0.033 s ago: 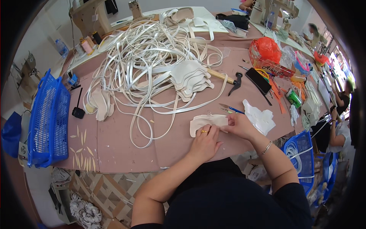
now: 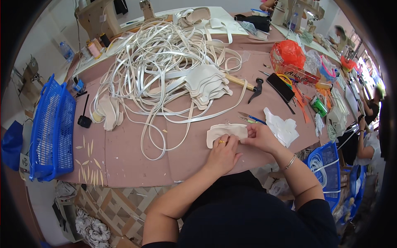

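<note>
The cream cut leather piece (image 2: pixel 225 131) lies flat on the table (image 2: pixel 136 165) at six o'clock from the strap tangle (image 2: pixel 165 53), looking light and limp, best pinned near its edges, where left hand (image 2: pixel 223 155) presses and right hand (image 2: pixel 258 136) pinches it.

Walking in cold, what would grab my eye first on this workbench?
Probably the big tangle of white straps heaped across the table's far middle. Next, the blue basket on the left edge, then the left hand and right hand pressing a cream fabric piece at the near edge.
</note>
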Tool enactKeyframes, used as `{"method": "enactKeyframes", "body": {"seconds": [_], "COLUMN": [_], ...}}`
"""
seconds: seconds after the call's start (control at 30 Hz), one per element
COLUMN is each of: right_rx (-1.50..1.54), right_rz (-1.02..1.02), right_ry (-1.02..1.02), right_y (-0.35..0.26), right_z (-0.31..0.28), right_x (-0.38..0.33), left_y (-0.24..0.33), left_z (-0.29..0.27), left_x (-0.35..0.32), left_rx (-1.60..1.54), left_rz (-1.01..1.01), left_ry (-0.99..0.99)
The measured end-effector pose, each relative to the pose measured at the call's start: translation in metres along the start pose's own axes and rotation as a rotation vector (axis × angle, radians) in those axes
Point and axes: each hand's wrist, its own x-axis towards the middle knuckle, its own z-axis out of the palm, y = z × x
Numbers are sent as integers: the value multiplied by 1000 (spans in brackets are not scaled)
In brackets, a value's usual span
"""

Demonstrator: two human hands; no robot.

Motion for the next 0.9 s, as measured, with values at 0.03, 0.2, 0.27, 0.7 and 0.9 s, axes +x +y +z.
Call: {"method": "enactKeyframes", "body": {"seconds": [0.03,0.2,0.27,0.7,0.9], "right_rx": [100,35,211,-689,-619], "right_rz": [-38,-233,-75,-557,-276], "right_ry": [28,271,324,456,378], "right_y": [3,10,4,3,2], "right_z": [3,26,28,37,35], "right_x": [-7,-12,-12,-16,-9], "left_y": [2,9,8,7,7], "left_z": [2,12,12,18,20], "left_x": [2,7,6,4,4], "left_rx": [-20,23,23,-8,46], "left_rz": [-16,-73,-65,-55,-71], "left_ry": [-5,-14,23,47,20]}}
